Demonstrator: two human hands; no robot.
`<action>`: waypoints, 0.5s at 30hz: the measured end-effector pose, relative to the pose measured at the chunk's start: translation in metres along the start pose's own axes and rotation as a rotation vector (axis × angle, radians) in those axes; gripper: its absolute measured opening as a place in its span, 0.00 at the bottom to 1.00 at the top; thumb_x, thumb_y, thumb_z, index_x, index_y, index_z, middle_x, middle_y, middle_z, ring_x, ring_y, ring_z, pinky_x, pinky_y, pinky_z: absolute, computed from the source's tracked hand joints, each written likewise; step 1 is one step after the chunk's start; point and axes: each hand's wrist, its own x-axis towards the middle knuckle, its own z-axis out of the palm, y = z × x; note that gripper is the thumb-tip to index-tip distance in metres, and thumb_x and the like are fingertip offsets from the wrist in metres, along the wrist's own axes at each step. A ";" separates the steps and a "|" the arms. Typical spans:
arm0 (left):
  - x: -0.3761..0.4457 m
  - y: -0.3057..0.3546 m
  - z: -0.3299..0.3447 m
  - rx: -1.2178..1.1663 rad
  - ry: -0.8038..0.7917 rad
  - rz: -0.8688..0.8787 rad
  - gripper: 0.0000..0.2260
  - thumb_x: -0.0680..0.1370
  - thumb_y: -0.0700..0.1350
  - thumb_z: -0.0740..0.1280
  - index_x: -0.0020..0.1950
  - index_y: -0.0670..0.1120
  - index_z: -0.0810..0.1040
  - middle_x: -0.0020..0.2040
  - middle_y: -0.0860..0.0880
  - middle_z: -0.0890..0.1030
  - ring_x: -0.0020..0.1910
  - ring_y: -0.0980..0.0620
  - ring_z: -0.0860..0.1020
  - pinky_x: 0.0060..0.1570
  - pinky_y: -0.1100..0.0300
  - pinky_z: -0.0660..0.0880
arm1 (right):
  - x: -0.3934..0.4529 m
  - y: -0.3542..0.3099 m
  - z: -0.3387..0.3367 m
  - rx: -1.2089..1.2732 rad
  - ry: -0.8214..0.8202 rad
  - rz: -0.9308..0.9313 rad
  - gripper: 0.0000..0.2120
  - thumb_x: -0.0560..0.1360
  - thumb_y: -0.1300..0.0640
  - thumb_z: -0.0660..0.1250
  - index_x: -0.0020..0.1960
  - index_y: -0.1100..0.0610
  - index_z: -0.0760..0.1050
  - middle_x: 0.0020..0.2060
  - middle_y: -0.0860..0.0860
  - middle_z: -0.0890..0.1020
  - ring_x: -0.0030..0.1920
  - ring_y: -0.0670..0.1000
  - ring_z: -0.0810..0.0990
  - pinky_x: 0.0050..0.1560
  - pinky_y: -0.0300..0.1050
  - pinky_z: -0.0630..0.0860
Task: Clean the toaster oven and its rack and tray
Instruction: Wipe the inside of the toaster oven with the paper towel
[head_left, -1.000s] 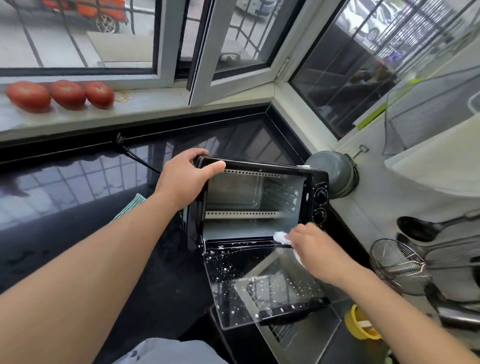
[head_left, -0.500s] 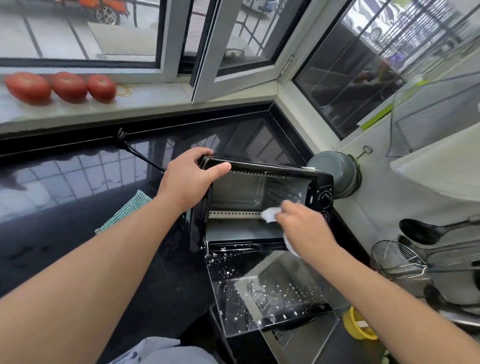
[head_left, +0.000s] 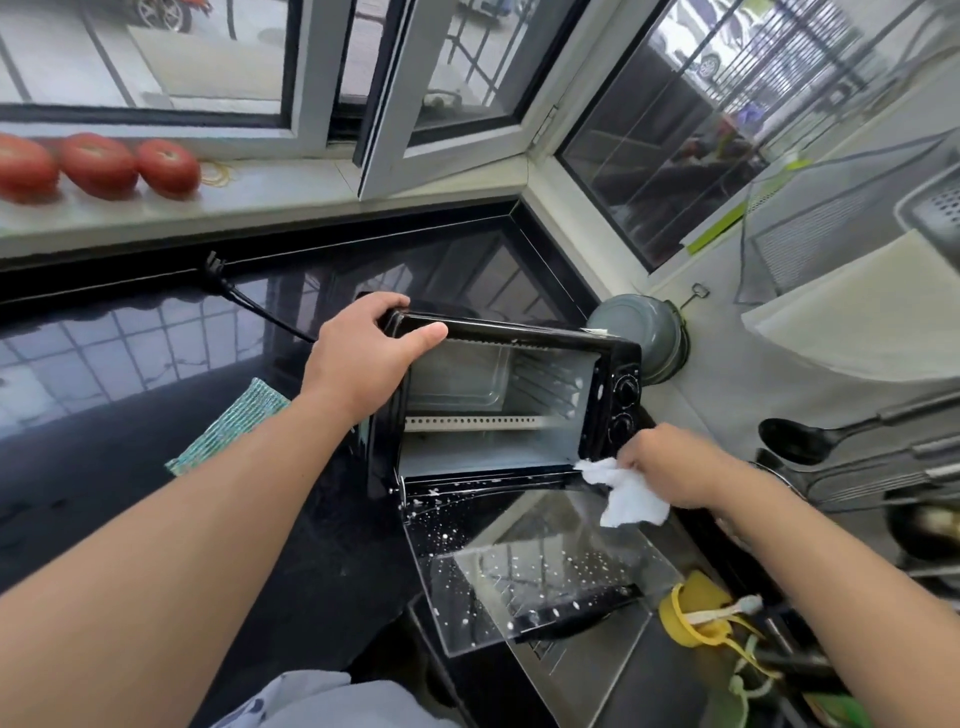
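A small black toaster oven (head_left: 613, 364) stands on the dark counter with its glass door (head_left: 530, 571) folded down toward me and speckled with white drops. Its cavity is bare metal; no rack or tray shows inside. My left hand (head_left: 363, 353) grips the oven's top left corner. My right hand (head_left: 670, 467) holds a crumpled white cloth (head_left: 623, 493) at the lower right corner of the opening, by the door hinge below the two knobs.
A green-striped cloth (head_left: 234, 421) lies left of the oven, and its power cord (head_left: 244, 301) trails to the back. A grey pot (head_left: 644, 332) sits behind it. Ladles and a strainer (head_left: 831, 441) hang right. A sink with a yellow cup (head_left: 691, 618) lies below the door. Tomatoes (head_left: 98, 166) rest on the sill.
My right hand with the cloth has come out of the cavity and moved down and right to the opening's lower right corner. The left hand stays on the top corner.
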 end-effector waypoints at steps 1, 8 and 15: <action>0.001 0.000 0.000 0.002 -0.003 -0.001 0.28 0.72 0.70 0.71 0.69 0.59 0.78 0.66 0.55 0.80 0.66 0.51 0.76 0.65 0.49 0.73 | -0.008 0.012 0.001 0.107 0.050 0.083 0.18 0.70 0.69 0.58 0.42 0.48 0.79 0.41 0.50 0.82 0.43 0.55 0.79 0.41 0.48 0.75; 0.003 0.000 0.001 -0.009 -0.006 -0.009 0.27 0.72 0.68 0.72 0.67 0.58 0.79 0.60 0.56 0.81 0.61 0.53 0.77 0.61 0.55 0.72 | -0.008 -0.016 0.012 0.257 0.587 -0.119 0.12 0.75 0.67 0.63 0.52 0.56 0.82 0.49 0.53 0.80 0.52 0.57 0.76 0.47 0.48 0.71; 0.001 -0.003 0.005 -0.023 0.013 -0.001 0.25 0.73 0.65 0.74 0.67 0.57 0.79 0.59 0.57 0.80 0.60 0.56 0.76 0.59 0.59 0.69 | 0.018 -0.068 0.030 -0.152 0.317 -0.133 0.04 0.76 0.58 0.65 0.51 0.52 0.76 0.46 0.51 0.80 0.46 0.52 0.80 0.42 0.44 0.71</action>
